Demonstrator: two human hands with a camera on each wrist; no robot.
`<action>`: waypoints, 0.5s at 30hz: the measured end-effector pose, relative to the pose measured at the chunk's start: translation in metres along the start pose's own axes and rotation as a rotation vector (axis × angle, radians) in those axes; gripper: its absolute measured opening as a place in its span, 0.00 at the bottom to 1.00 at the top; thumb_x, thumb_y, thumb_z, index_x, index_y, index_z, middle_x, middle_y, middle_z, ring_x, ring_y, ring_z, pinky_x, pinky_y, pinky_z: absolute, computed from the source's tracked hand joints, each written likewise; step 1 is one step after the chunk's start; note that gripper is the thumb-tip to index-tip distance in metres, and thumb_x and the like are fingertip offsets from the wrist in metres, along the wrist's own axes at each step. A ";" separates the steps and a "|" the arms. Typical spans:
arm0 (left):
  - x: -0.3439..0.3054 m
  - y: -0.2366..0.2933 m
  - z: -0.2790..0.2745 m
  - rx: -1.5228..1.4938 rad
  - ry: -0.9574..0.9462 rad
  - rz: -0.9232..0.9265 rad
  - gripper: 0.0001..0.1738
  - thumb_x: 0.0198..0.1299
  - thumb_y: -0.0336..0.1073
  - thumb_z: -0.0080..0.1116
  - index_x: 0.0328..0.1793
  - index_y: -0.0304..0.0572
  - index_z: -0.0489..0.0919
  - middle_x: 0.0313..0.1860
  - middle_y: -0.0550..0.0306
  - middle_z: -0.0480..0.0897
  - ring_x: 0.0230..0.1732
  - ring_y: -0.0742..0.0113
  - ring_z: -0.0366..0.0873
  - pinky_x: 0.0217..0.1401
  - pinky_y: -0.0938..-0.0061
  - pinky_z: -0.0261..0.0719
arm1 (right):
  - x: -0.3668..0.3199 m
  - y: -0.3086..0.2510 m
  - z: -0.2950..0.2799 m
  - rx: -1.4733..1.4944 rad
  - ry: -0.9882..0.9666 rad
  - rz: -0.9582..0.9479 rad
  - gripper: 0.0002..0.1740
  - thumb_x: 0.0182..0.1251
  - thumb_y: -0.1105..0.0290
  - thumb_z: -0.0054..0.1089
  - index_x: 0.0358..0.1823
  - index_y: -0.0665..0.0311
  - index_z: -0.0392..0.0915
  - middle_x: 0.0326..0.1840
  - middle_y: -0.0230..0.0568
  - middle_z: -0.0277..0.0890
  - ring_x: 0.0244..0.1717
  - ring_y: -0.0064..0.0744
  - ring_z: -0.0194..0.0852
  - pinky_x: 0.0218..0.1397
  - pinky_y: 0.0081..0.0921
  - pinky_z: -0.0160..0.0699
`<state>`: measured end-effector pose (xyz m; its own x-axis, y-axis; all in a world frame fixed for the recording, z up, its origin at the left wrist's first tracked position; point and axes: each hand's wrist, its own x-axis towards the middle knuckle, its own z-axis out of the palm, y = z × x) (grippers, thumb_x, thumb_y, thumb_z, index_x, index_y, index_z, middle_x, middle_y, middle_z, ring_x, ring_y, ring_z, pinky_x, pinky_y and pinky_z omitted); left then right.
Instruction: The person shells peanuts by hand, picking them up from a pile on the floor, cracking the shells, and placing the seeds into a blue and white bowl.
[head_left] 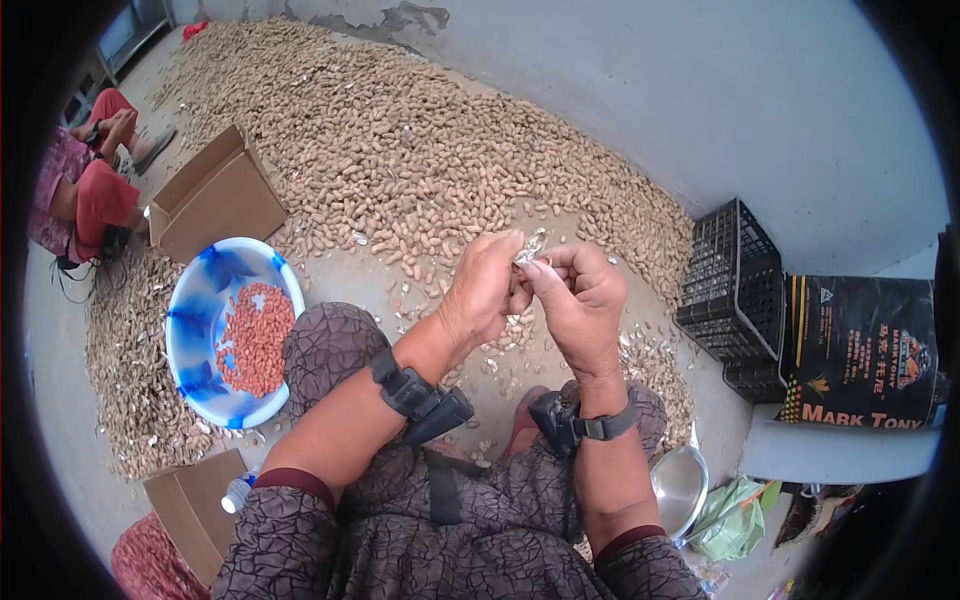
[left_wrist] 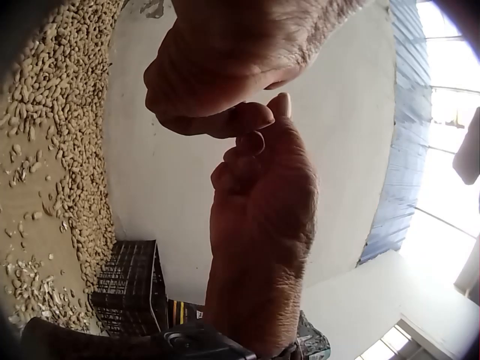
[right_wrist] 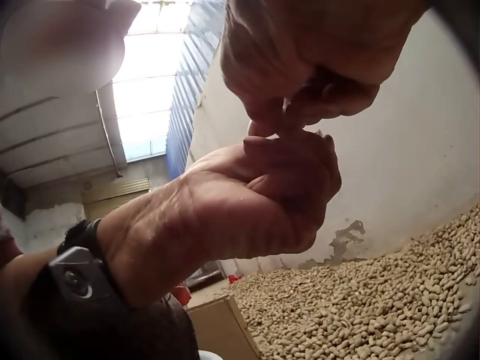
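Observation:
In the head view my left hand and right hand meet over the floor in front of my knees. Between their fingertips is a split peanut shell, its pale inside showing. Both hands pinch it with thumb and curled fingers, the right thumb laid along its lower end. The left wrist view has the left hand above the right hand, fingertips together. From the right wrist the two hands also touch at the fingertips, and the fingers hide the shell there.
A large heap of unshelled peanuts lies against the wall. To the left stand a blue-and-white basin of red kernels and a cardboard box, with a seated person beyond. At right are black crates, a black bag and a metal bowl.

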<state>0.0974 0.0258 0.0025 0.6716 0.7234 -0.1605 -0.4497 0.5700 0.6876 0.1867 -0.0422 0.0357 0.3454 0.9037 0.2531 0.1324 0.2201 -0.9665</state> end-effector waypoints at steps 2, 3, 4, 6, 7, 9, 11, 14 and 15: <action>0.001 0.000 0.000 0.073 0.027 -0.070 0.18 0.62 0.42 0.38 0.27 0.37 0.70 0.19 0.59 0.72 0.13 0.75 0.65 0.09 0.84 0.56 | -0.002 -0.001 -0.002 -0.177 -0.020 -0.098 0.03 0.56 0.80 0.54 0.27 0.71 0.69 0.19 0.35 0.73 0.21 0.19 0.73 0.21 0.14 0.72; 0.000 0.002 0.000 0.071 0.029 -0.071 0.18 0.62 0.42 0.38 0.27 0.37 0.70 0.19 0.59 0.72 0.13 0.75 0.65 0.09 0.84 0.56 | -0.003 -0.001 -0.004 -0.352 -0.039 -0.195 0.04 0.55 0.80 0.55 0.26 0.71 0.69 0.17 0.36 0.73 0.20 0.19 0.74 0.20 0.15 0.72; 0.000 0.004 0.000 0.075 -0.001 -0.106 0.18 0.63 0.43 0.37 0.28 0.37 0.71 0.19 0.59 0.71 0.13 0.75 0.65 0.10 0.84 0.57 | -0.004 0.002 -0.005 -0.352 -0.039 -0.190 0.04 0.55 0.80 0.55 0.26 0.71 0.69 0.17 0.36 0.73 0.20 0.19 0.74 0.20 0.15 0.72; -0.002 0.005 -0.002 0.034 -0.066 -0.157 0.19 0.64 0.43 0.38 0.31 0.35 0.72 0.21 0.59 0.72 0.14 0.75 0.66 0.11 0.85 0.57 | -0.003 0.009 -0.009 -0.181 -0.050 -0.152 0.04 0.54 0.80 0.56 0.27 0.71 0.69 0.17 0.37 0.74 0.20 0.19 0.75 0.21 0.15 0.72; -0.003 0.006 -0.002 0.031 -0.065 -0.159 0.19 0.64 0.43 0.38 0.31 0.35 0.72 0.21 0.59 0.72 0.14 0.75 0.66 0.11 0.85 0.57 | -0.004 0.007 -0.011 -0.182 -0.050 -0.150 0.04 0.54 0.80 0.56 0.27 0.71 0.69 0.17 0.37 0.74 0.20 0.19 0.75 0.21 0.15 0.72; -0.005 0.011 -0.001 -0.051 -0.147 -0.220 0.17 0.63 0.42 0.39 0.33 0.35 0.72 0.24 0.58 0.72 0.15 0.76 0.66 0.11 0.86 0.58 | -0.005 -0.002 -0.012 -0.285 -0.030 -0.210 0.04 0.54 0.80 0.56 0.27 0.71 0.69 0.17 0.37 0.74 0.20 0.20 0.75 0.21 0.15 0.72; -0.007 0.015 -0.003 -0.029 -0.229 -0.223 0.15 0.62 0.40 0.42 0.35 0.34 0.72 0.26 0.58 0.72 0.17 0.77 0.67 0.11 0.87 0.58 | -0.004 -0.002 -0.016 -0.317 -0.018 -0.204 0.04 0.54 0.79 0.56 0.28 0.71 0.71 0.18 0.37 0.75 0.21 0.20 0.75 0.21 0.14 0.72; -0.007 0.015 -0.006 0.002 -0.325 -0.239 0.12 0.61 0.38 0.44 0.36 0.35 0.72 0.27 0.59 0.72 0.22 0.76 0.69 0.13 0.88 0.60 | -0.005 -0.001 -0.019 -0.231 -0.015 -0.120 0.03 0.55 0.79 0.56 0.29 0.72 0.72 0.21 0.38 0.75 0.23 0.20 0.75 0.24 0.14 0.72; -0.007 0.016 -0.005 0.001 -0.324 -0.237 0.12 0.61 0.38 0.44 0.36 0.35 0.72 0.27 0.59 0.72 0.22 0.76 0.69 0.13 0.88 0.60 | -0.006 -0.004 -0.019 -0.171 -0.012 -0.062 0.03 0.56 0.79 0.55 0.29 0.72 0.72 0.22 0.38 0.76 0.24 0.20 0.75 0.26 0.14 0.72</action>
<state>0.0822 0.0320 0.0111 0.9076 0.4116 -0.0829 -0.2599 0.7058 0.6590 0.2023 -0.0552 0.0389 0.3202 0.8949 0.3108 0.3099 0.2111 -0.9270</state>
